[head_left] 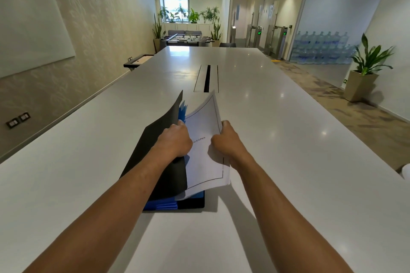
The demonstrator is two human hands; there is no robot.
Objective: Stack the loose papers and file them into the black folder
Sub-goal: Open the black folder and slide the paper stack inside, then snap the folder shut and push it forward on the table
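Observation:
A black folder lies on the white table in front of me, its front cover lifted up to the left. Blue dividers show inside it and at its near edge. My left hand grips the raised cover's edge. A stack of white papers with a thin printed border stands tilted between the cover and the folder's base. My right hand pinches the stack's right edge. The lower left part of the papers is hidden behind the cover.
A cable slot runs along the table's middle beyond the folder. A potted plant stands on the floor to the right. Stacked water bottles, a foosball table and more plants are at the far end.

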